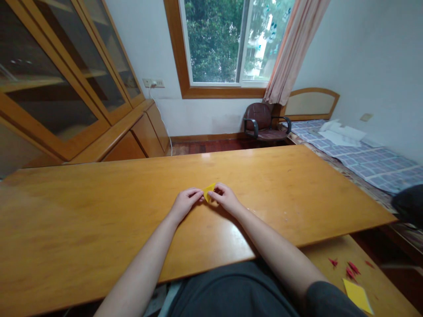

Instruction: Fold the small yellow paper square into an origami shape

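- Head view: the yellow paper (208, 191) is over the middle of the table (99, 220).
- The left hand (185, 204) pinches its left corner, the right hand (226, 198) its right side; holding both ends probably keeps so small a piece steady.
- Lower, past the table's near right edge, lie red pieces (353, 267) and a yellow sheet (358, 296), perhaps kept within reach.
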The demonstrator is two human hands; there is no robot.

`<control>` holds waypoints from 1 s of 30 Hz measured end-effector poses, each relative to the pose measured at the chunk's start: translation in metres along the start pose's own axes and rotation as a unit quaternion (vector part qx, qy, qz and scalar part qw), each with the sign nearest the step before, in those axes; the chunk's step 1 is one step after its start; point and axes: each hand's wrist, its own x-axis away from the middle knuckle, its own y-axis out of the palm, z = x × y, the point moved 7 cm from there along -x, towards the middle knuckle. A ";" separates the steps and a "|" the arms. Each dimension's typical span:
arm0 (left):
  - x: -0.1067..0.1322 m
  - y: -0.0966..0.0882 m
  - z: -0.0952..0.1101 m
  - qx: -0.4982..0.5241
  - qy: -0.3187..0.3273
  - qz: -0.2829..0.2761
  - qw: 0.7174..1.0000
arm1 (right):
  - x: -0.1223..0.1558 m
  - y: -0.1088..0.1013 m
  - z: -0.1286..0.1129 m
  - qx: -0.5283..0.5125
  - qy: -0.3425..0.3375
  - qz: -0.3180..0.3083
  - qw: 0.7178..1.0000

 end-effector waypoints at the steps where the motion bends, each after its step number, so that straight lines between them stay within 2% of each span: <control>1: 0.000 0.001 0.000 0.004 -0.003 -0.004 1.000 | 0.000 0.000 0.000 -0.001 -0.001 0.003 1.000; 8: 0.001 0.005 -0.004 0.029 -0.028 -0.022 0.999 | 0.001 0.004 0.004 -0.076 0.037 -0.030 0.996; 20: 0.001 0.008 -0.009 0.018 -0.018 -0.037 0.999 | 0.001 0.005 0.003 -0.073 0.043 -0.020 0.996; 24: 0.000 0.006 -0.009 0.019 -0.018 -0.025 0.999 | 0.000 0.004 0.005 -0.072 0.045 -0.012 0.996; 30: 0.001 0.001 -0.008 0.072 -0.027 0.001 0.997 | 0.000 0.003 0.011 -0.083 0.061 -0.006 0.995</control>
